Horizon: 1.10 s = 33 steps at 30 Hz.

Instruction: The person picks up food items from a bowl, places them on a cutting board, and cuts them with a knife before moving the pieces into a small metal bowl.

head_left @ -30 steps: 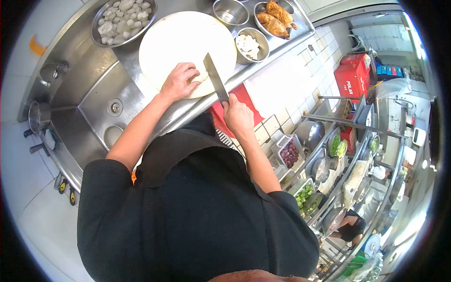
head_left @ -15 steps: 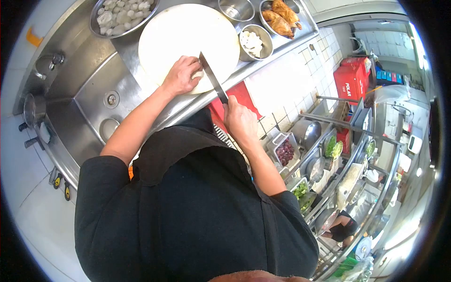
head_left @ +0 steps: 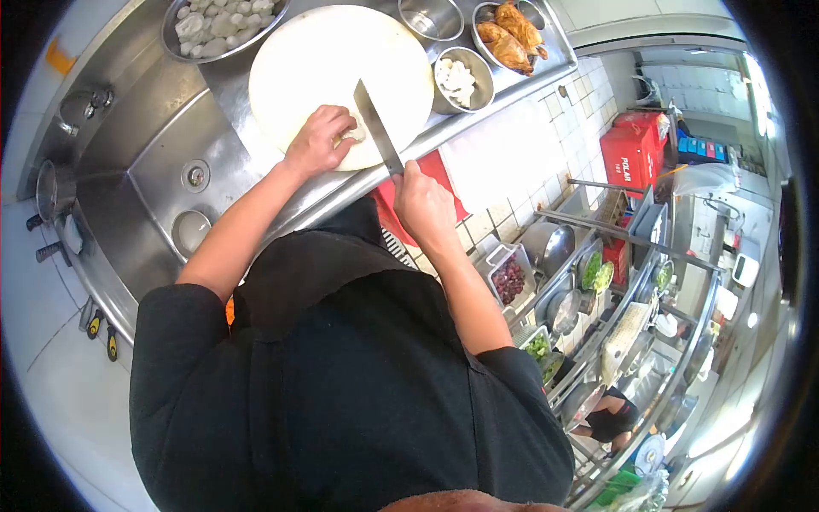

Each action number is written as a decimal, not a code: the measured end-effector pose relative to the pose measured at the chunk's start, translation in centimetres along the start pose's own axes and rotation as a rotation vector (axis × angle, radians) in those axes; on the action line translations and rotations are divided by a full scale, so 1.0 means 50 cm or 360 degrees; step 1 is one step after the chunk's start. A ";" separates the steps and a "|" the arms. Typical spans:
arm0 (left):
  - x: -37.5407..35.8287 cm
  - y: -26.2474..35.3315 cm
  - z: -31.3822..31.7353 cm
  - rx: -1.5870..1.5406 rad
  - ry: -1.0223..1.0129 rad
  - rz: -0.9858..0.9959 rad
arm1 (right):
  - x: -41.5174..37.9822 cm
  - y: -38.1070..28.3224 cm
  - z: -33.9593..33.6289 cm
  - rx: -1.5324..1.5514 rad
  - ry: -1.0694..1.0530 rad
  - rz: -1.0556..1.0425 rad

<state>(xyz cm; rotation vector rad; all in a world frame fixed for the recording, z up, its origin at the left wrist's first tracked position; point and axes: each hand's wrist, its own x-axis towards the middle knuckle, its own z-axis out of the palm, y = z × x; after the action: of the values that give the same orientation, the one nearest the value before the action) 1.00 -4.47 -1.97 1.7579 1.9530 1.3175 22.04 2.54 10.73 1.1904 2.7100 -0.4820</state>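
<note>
My right hand [head_left: 421,200] is wrapped round the handle of a knife [head_left: 378,128], whose blade points up and slightly left over the round white cutting board [head_left: 341,64]. On the board's near part, my left hand [head_left: 321,141] has its fingers curled on a small whitish piece [head_left: 355,132], just left of the blade. A metal bowl of white cut pieces [head_left: 455,81] stands right of the board. Round white pieces [head_left: 223,27] fill a larger bowl at the upper left.
Two browned birds [head_left: 512,38] lie in a bowl at the counter's far right, near an empty metal bowl [head_left: 431,17]. Left of the board is a steel sink [head_left: 145,162]. A rack [head_left: 597,224] with food containers stands at right; a person [head_left: 610,418] is partly visible beyond it.
The knife blade has shifted slightly left and up, and stands a little apart from my left fingers. More of the whitish piece shows. The view has shifted slightly.
</note>
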 end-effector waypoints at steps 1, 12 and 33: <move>0.002 0.000 0.001 0.0005 -0.0006 0.0009 | -0.008 -0.002 -0.005 0.0022 0.0020 -0.0007; 0.003 -0.002 0.009 0.0018 -0.0044 -0.0052 | 0.017 0.003 0.071 -0.0021 -0.0059 -0.0039; -0.014 -0.003 0.007 0.0047 0.0159 -0.0006 | -0.013 -0.016 0.050 -0.0105 -0.0013 -0.0085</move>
<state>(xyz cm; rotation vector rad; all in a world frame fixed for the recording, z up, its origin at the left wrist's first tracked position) 1.35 -4.90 -2.56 1.7325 2.0369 1.4076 21.90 0.71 8.71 1.1000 2.7340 -0.4001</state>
